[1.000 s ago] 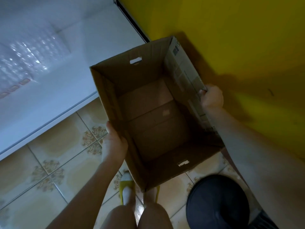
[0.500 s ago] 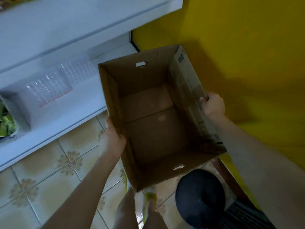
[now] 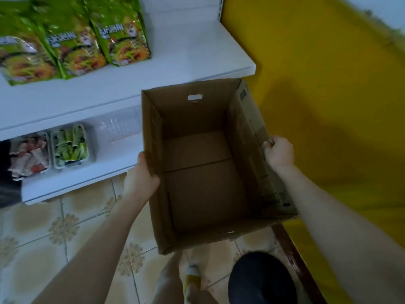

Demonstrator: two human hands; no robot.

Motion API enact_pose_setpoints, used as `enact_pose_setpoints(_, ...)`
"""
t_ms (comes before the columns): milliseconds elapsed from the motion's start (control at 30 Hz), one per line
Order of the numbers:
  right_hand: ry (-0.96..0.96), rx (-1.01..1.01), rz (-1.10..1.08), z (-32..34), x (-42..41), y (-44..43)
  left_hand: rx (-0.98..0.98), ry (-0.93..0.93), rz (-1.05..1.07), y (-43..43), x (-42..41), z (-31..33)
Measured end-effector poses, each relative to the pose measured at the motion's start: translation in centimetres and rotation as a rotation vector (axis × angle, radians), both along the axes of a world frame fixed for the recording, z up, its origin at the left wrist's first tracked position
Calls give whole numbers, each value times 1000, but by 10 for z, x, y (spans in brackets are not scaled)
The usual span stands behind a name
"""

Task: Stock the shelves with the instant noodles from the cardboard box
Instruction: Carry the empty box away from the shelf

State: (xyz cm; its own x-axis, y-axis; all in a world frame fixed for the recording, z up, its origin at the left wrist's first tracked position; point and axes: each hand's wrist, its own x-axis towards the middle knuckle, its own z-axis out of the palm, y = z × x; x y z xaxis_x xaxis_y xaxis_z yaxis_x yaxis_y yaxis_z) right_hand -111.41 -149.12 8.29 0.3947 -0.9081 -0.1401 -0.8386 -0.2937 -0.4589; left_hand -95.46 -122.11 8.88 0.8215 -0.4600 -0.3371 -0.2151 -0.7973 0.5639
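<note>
While the cardboard box (image 3: 247, 150) is held off the floor (image 3: 43, 238) just in front of the upper shelf (image 3: 197, 51), it's shown empty inside, no packs left. L hand (image 3: 140, 181) is wrapped on the left wall's rim; R hand (image 3: 279, 151) is clenched on the right flap's edge. Noodle packs (image 3: 72, 42) are lined up on the upper shelf, well left of the box. Stocking looks done, so the box is prob. to be taken away: both grips should be kept, box kept level, far corner kept clear of the upper shelf, black round thing (image 3: 260, 279) by the feet avoided.

Left hand (image 3: 140, 183) and right hand (image 3: 279, 151) grip, arms extended (both curled)
</note>
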Motion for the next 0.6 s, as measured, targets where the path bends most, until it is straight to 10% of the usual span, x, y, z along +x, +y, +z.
enact_pose_setpoints(600,-68,-82,438,105,57,167,1,-158,334,206,-12,106)
